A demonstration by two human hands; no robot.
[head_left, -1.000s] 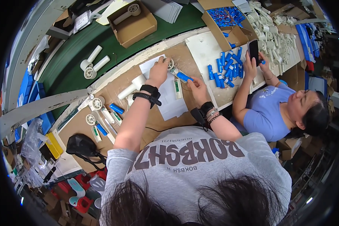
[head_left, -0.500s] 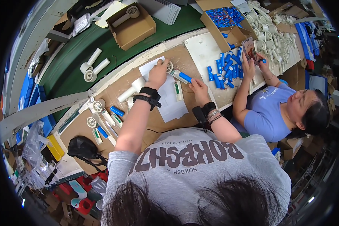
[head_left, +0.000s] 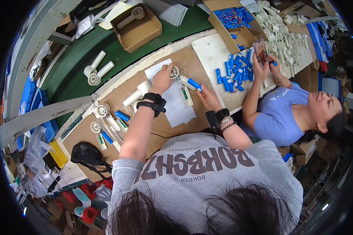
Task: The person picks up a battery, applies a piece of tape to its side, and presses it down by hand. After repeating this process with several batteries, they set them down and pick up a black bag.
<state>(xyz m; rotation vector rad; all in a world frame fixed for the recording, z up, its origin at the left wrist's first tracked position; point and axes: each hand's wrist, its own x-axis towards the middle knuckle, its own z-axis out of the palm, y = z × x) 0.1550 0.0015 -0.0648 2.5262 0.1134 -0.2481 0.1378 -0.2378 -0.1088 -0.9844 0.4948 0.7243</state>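
Head view. Left hand (head_left: pixel 162 80): its grip was closed on the round end of a white handle (head_left: pixel 175 73); the thumb was hidden. Right hand (head_left: pixel 210 99): its grip was closed, fingertips on the near end of a blue battery (head_left: pixel 192 83), partly covering it. Battery and handle were in line, over white paper (head_left: pixel 178 114) on the table (head_left: pixel 199 65). A white tube (head_left: pixel 132 98) lay beside the left wrist, which hid adjoining pieces.
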